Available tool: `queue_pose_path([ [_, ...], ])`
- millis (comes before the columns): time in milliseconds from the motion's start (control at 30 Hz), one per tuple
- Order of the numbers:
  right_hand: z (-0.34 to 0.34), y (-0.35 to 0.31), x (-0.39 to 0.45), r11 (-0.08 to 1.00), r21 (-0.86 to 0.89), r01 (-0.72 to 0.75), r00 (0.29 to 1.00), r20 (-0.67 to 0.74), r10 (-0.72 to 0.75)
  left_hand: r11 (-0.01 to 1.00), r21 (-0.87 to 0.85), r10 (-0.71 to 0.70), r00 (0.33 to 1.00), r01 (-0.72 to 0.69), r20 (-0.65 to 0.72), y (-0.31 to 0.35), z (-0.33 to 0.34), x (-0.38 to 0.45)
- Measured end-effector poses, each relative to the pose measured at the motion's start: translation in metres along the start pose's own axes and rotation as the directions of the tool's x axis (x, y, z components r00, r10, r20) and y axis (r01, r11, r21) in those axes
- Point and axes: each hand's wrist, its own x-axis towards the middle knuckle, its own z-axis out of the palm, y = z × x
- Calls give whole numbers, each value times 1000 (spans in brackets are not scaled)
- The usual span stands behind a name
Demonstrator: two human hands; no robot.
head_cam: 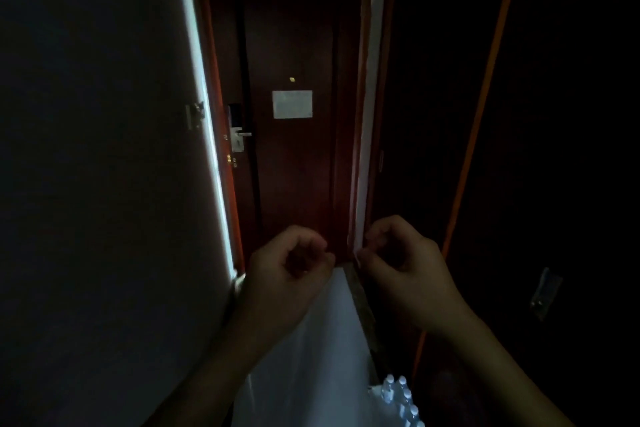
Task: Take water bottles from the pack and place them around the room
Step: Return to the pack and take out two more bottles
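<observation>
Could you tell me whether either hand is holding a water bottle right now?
No: the left hand and right hand are loosely curled and bottle-free, while the water bottles sit low on the floor.

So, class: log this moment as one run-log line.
left hand: curled, empty | right hand: curled, empty | water bottles: in pack, floor, lower right | door: shut

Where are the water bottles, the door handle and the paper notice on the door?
water bottles [401, 399]: head view, capped tops of the pack.
door handle [243, 134]: head view, metal lever.
paper notice [292, 104]: head view, sheet's middle.
</observation>
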Motion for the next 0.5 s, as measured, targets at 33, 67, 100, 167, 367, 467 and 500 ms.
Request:
queue_pose_path([
  [33,8,13,13,1000,-8,-10,1000,-23,10,1000,-23,12,1000,-11,13,-19,4,16],
  [67,16,26,27,1000,-20,-21,999,-43,20,999,-45,22,999,-20,31,-37,7,33],
  [100,24,37,40,999,-33,-38,998,-56,36,997,-77,26,998,-21,58,-55,11,50],
  [167,37,61,70,995,-67,-80,993,-97,73,989,-148,21,994,-5,105,-90,21,85],
  [367,49,130,124,956,-153,-252,946,-248,210,958,-276,8,954,78,300,-172,77,162],
  [467,45,172,128,918,-158,-363,901,-312,303,945,-291,-17,908,151,418,-206,116,176],
  [500,44,186,128,904,-153,-399,885,-321,337,943,-286,-25,892,171,451,-218,128,179],
])
